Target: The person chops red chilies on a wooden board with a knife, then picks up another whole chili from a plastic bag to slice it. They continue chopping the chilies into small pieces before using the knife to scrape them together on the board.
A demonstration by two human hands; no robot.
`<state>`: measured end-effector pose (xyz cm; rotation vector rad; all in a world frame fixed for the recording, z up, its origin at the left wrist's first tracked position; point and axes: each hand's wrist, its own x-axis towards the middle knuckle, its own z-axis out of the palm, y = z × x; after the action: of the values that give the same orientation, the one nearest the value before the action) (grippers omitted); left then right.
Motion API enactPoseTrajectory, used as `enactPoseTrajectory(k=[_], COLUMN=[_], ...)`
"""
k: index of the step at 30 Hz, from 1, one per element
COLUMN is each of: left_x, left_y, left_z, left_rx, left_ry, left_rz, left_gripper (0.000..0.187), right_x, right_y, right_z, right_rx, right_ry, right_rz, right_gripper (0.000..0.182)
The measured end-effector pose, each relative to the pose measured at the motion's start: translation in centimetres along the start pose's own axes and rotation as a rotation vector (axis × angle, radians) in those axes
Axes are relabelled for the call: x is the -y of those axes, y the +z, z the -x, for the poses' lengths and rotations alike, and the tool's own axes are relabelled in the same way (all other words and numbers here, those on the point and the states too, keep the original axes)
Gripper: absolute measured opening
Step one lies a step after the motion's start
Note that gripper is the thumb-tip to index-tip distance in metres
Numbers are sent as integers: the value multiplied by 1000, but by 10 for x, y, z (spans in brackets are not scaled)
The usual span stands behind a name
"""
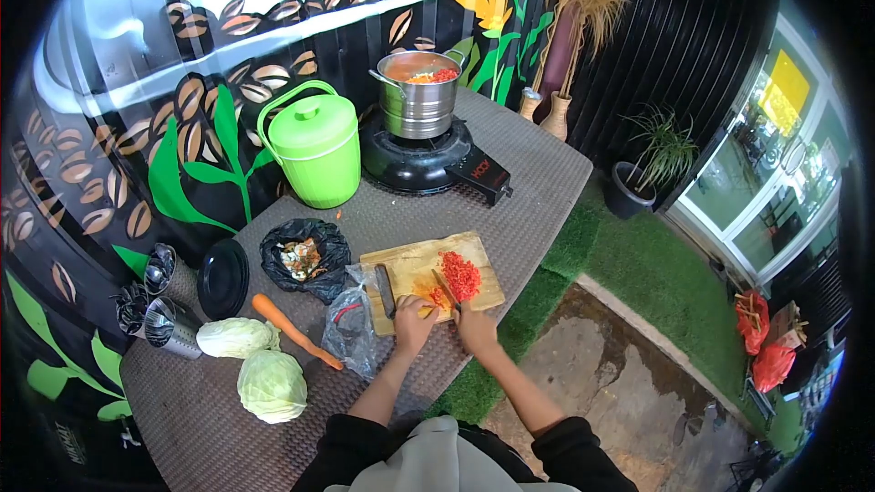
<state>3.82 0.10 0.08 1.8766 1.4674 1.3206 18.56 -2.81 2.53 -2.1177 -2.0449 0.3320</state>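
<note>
My right hand [476, 328] is closed around the handle of a knife [446, 286], its blade angled up and left over the wooden cutting board [415, 260]. Fingers curled, my left hand [415, 323] presses at the board's near edge beside small red bits; what it pinches is hidden. A heap of finely chopped red pieces [460, 275], likely chili or tomato, lies right of the blade. Along the board's left side rests a dark, flat-bladed tool [385, 292]. Beside it is a crumpled clear plastic bag [349, 333] with something red inside.
Left on the table are a carrot [296, 332], two cabbages [272, 386], a black bag of scraps [305, 258], metal utensil cups [173, 326] and black plates [222, 278]. Behind stand a lidded green bucket [316, 150] and a steel pot [418, 105] on a portable stove [419, 164].
</note>
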Motion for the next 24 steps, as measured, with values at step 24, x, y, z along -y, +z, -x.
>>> enactPoseTrajectory(k=[24], left_x=[-4], left_y=[12], left_z=[-11], left_rx=[-47], left_ry=[-175], left_rz=[-44], left_gripper=[12], right_x=[-28], right_y=[-45], right_z=[-50], right_rx=[72], right_ry=[17], right_rz=[-229], right_gripper=[38])
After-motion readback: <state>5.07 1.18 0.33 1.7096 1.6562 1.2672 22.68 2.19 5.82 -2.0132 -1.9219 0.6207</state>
